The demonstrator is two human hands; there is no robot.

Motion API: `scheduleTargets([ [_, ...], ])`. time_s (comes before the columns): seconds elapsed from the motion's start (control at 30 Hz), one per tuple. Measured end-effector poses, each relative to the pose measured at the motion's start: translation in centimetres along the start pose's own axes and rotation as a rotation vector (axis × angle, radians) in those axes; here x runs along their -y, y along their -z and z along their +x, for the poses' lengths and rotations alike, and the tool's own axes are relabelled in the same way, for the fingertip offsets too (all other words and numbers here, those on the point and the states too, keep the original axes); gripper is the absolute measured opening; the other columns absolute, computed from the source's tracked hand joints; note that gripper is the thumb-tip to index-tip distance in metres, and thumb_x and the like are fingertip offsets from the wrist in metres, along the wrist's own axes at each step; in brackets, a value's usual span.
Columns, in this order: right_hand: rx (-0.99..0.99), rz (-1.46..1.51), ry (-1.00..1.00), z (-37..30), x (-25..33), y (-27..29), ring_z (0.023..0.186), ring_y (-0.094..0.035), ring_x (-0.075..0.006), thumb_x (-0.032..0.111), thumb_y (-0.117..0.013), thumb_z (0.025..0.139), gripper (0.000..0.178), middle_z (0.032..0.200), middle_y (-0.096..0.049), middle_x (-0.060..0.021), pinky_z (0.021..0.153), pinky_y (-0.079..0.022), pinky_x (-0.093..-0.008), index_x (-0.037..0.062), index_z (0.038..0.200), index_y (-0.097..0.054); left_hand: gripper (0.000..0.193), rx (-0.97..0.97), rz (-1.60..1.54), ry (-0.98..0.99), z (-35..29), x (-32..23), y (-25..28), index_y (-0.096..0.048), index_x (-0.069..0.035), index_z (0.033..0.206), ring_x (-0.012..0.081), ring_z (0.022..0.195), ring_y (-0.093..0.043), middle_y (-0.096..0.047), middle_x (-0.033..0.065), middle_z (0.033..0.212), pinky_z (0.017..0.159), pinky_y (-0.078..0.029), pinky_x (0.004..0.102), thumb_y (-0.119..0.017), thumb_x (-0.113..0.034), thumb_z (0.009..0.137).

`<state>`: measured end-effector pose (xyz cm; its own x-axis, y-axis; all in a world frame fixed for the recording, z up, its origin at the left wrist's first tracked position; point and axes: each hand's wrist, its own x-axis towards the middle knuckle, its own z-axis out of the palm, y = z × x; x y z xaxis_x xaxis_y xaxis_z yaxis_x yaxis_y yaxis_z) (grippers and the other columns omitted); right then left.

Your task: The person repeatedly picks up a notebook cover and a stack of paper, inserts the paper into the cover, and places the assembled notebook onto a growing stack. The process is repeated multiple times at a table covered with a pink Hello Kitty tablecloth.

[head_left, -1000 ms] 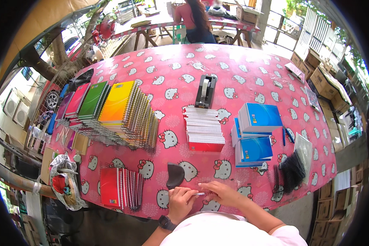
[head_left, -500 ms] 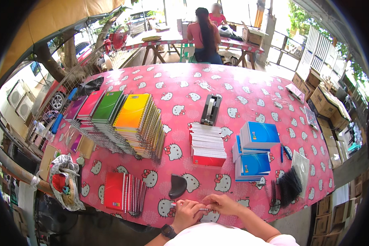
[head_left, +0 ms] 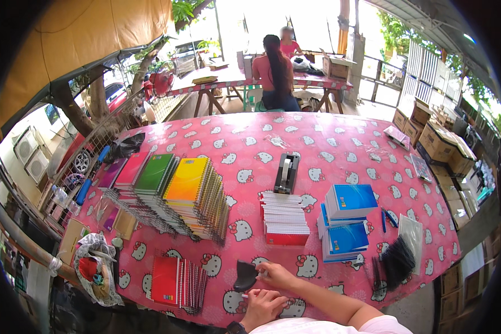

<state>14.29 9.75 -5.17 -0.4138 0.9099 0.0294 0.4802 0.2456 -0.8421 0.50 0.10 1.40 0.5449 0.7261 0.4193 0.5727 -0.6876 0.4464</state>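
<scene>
My left hand (head_left: 265, 306) is closed near the table's front edge, on a thin white thing with a red end (head_left: 245, 296); most of it is hidden under the fingers. My right hand (head_left: 277, 276) reaches forward and left, fingertips drawn together at the right edge of a flat black curved piece (head_left: 245, 277). What those fingertips hold, if anything, is too small to make out. Left of my hands lie several red spiral notebooks (head_left: 166, 280). Beyond my hands sits a row of unbound white-paged notebooks with a red cover (head_left: 286, 238) in front.
Tall stacks of yellow (head_left: 187, 181), green (head_left: 155, 172) and pink spiral notebooks stand left. A black tape dispenser (head_left: 286, 173) is mid-table. At right are blue-covered pads (head_left: 350, 197), blue-handled pliers (head_left: 389, 219) and black wire coils (head_left: 396, 260). Two people are at a far table.
My right hand has left my left hand and moved forward to the black piece. The view has tilted up, so the table appears lower. The left hand keeps hold of the thin white thing.
</scene>
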Motion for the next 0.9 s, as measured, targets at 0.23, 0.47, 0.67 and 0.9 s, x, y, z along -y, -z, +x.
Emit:
scheduleTargets([
  [0.23,-0.103,-0.011,-0.023,0.5,3.1,-0.8,0.098,-0.061,-0.0324,0.019,-0.067,0.082,0.037,0.11,-0.059,-0.0203,0.082,-0.05,-0.0381,0.0063,0.114,-0.056,0.026,-0.015,-0.03,-0.029,-0.2,0.4,-0.3,-0.066,-0.022,0.1,0.0138,0.094,-0.054,-0.059,-0.0055,0.093,0.086,-0.031,0.0411,-0.071,-0.031,0.076],
  [0.47,-0.012,0.059,-0.038,2.7,4.0,-1.3,0.087,-0.062,-0.0268,0.019,-0.067,0.083,0.038,0.096,-0.062,-0.0142,0.08,-0.05,-0.0372,0.0087,0.118,-0.055,0.023,0.047,0.002,-0.031,0.0,0.3,-0.5,-0.065,-0.02,0.099,0.0134,0.095,-0.054,-0.059,-0.0044,0.094,0.087,-0.03,0.0429,-0.069,-0.032,0.079],
  [0.67,-0.209,0.253,-0.075,1.1,3.7,0.7,0.074,-0.059,-0.0147,0.001,-0.068,0.076,0.04,0.085,-0.061,-0.0081,0.068,-0.051,-0.0285,0.0054,0.114,-0.055,0.025,0.1,-0.006,-0.061,-0.5,1.2,-0.6,-0.064,-0.021,0.1,0.0126,0.093,-0.056,-0.06,-0.0044,0.096,0.09,-0.028,0.0445,-0.067,-0.037,0.081],
  [0.9,-0.569,0.119,-0.23,-7.7,1.4,7.4,0.07,-0.058,-0.0124,-0.003,-0.064,0.076,0.039,0.081,-0.058,-0.0074,0.059,-0.048,-0.0281,0.0055,0.112,-0.051,0.024,0.067,-0.158,-0.08,0.5,0.7,-0.1,-0.065,-0.02,0.095,0.0125,0.095,-0.056,-0.061,-0.0053,0.096,0.096,-0.024,0.0476,-0.068,-0.039,0.08],
])
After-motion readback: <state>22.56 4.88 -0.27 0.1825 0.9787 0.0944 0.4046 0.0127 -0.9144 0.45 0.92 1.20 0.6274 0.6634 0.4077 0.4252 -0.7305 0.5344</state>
